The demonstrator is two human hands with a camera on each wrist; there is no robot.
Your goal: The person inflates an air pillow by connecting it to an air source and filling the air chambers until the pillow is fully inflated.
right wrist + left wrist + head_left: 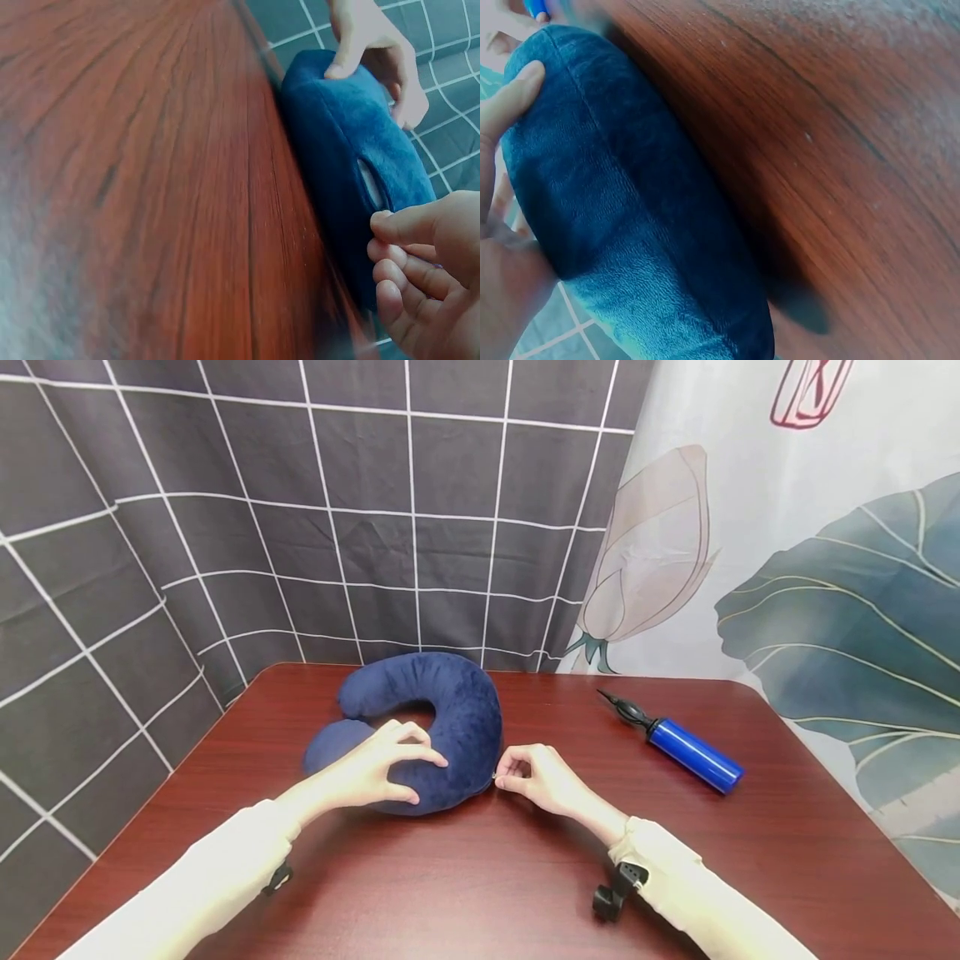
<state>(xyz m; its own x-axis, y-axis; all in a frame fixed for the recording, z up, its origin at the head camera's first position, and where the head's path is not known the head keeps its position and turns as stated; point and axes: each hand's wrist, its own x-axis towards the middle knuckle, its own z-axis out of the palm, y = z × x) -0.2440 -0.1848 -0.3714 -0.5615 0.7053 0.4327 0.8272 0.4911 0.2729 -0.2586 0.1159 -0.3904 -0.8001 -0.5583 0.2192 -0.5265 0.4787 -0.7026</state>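
A dark blue U-shaped neck pillow (468,710) lies on the table, its open side toward the left. My left hand (386,764) grips the near arm of the pillow from above, fingers bent over the top and thumb against the near side. At the pillow's right end, my right hand (546,778) pinches a tiny zipper pull (494,775) between thumb and forefinger. Beside those fingertips, the right wrist view shows a short opening (370,182) in the seam, with something pale inside. The pull itself is mostly hidden by the fingers.
On the right side of the reddish-brown table (480,893) lies a blue hand pump (693,753) with a black nozzle. A dark grid-patterned curtain (375,543) hangs behind the table, beside a white one with printed leaves (862,610).
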